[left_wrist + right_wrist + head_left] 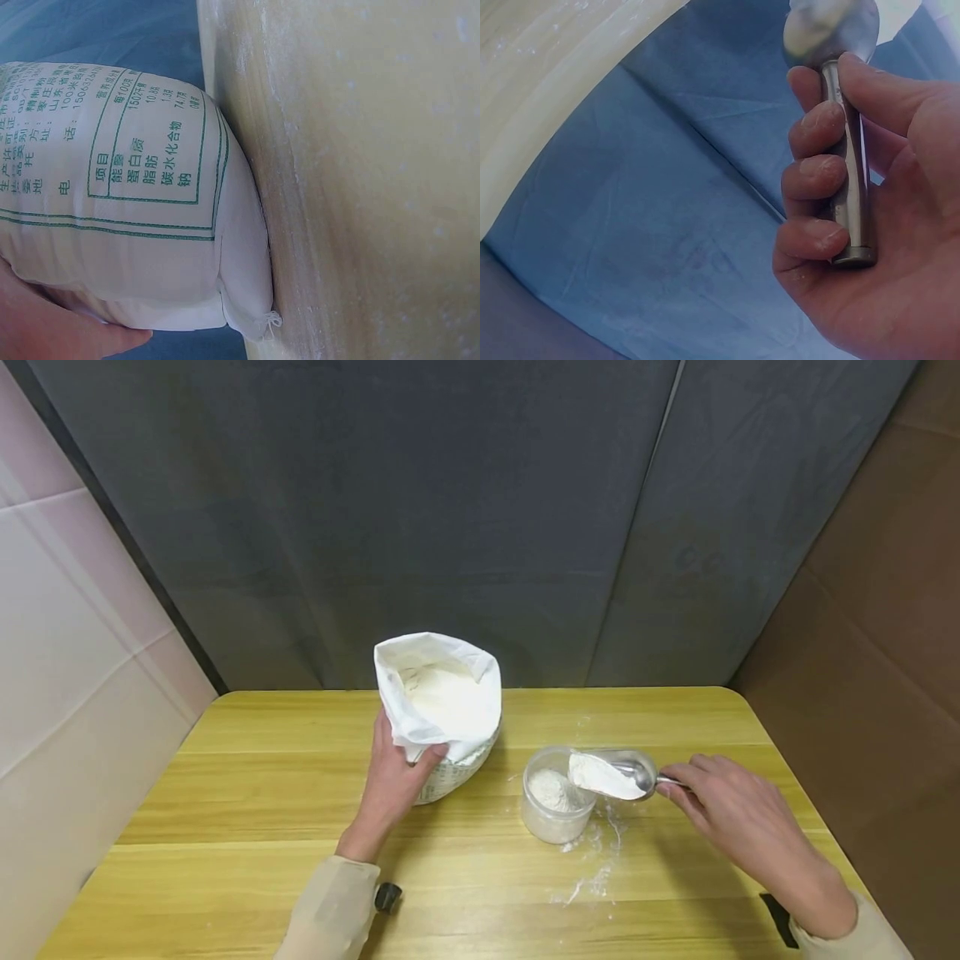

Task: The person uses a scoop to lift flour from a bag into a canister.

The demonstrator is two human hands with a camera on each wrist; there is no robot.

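In the head view my left hand [395, 777] grips the near left side of a white cloth flour bag [480, 752], the thumb pressed across its folded top. The bag stands open-mouthed with white flour [450, 697] inside. Green printing covers the bag's side [142, 150] in the left wrist view. My right hand [738, 814] holds a metal scoop [637, 770] by its handle, fingers curled round the handle [847, 187] in the right wrist view. Flour fills the scoop, whose front end is over the right rim of a clear round tub [555, 827] with flour in it.
Spilled flour [596, 868] streaks the wooden table [247, 802] beside and in front of the tub. A dark curtain [450, 510] hangs behind the table's far edge. Pale panels [82, 635] stand on the left and a brown one [885, 610] on the right.
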